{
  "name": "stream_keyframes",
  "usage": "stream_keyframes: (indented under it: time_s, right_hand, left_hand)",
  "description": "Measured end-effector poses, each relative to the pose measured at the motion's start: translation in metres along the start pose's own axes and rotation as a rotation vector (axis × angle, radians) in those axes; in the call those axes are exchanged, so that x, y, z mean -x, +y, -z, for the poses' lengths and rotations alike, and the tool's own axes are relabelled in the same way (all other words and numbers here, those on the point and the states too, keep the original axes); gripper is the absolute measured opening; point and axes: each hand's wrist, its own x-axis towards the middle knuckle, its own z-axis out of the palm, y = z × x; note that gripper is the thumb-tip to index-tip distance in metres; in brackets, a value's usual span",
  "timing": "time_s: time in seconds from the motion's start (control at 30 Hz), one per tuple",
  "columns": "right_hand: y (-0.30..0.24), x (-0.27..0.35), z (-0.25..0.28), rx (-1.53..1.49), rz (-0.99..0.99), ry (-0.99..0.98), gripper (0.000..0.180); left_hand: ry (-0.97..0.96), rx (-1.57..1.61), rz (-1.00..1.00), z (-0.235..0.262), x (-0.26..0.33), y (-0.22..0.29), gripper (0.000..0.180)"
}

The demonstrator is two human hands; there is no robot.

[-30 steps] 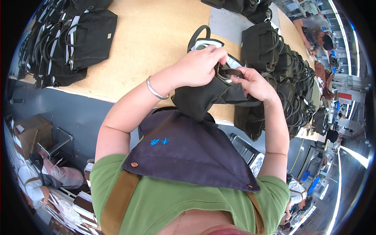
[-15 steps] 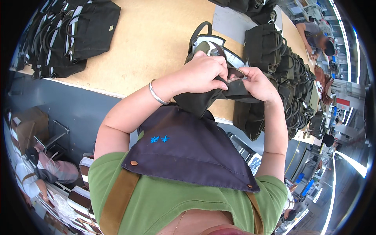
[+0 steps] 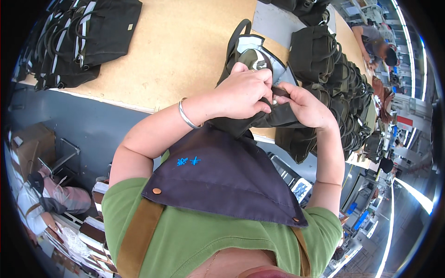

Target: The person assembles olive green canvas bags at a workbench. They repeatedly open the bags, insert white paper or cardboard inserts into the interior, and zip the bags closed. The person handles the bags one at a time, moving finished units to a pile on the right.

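A dark olive fabric bag [image 3: 252, 60] with black handles and a pale grey lining is held up over the edge of the wooden table [image 3: 181, 51]. My left hand [image 3: 245, 90] is closed over the bag's upper edge, a silver bangle on its wrist. My right hand [image 3: 303, 106] pinches the same edge from the other side, fingertips almost touching the left hand. The bag's lower part hangs below both hands, in front of my dark apron bib.
A stack of similar black bags [image 3: 81, 37] lies at the table's far left. A long row of dark bags [image 3: 343, 78] runs along the right side. Another person [image 3: 378, 44] works at the far right. Boxes and clutter [image 3: 32, 153] sit on the floor at left.
Both hands have stayed on the bag's edge and drawn closer together. The bag has turned slightly, showing more of its pale lining and one handle.
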Motion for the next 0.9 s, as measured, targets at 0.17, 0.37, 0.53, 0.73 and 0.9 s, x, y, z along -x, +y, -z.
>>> stream_keyframes:
  time_s: [0.17, 0.37, 0.53, 0.73, 0.9]
  right_hand:
    - [0.002, 0.002, 0.003, -0.075, -0.182, 0.095, 0.016]
    - [0.003, 0.004, 0.001, -0.257, -0.127, 0.12, 0.019]
    - [0.004, 0.003, 0.004, -0.253, -0.133, 0.07, 0.022]
    - [0.008, 0.004, 0.005, -0.256, -0.136, 0.062, 0.024]
    - [0.012, 0.004, 0.002, -0.272, -0.132, 0.13, 0.028]
  left_hand:
    - [0.107, 0.06, -0.019, -0.009, 0.001, -0.008, 0.011]
    - [0.116, 0.093, 0.028, -0.008, -0.001, -0.007, 0.011]
    - [0.143, 0.09, 0.048, -0.011, -0.001, -0.007, 0.01]
    - [0.152, 0.085, 0.055, -0.012, 0.0, -0.007, 0.012]
    - [0.141, 0.09, 0.03, -0.011, 0.001, -0.005, 0.013]
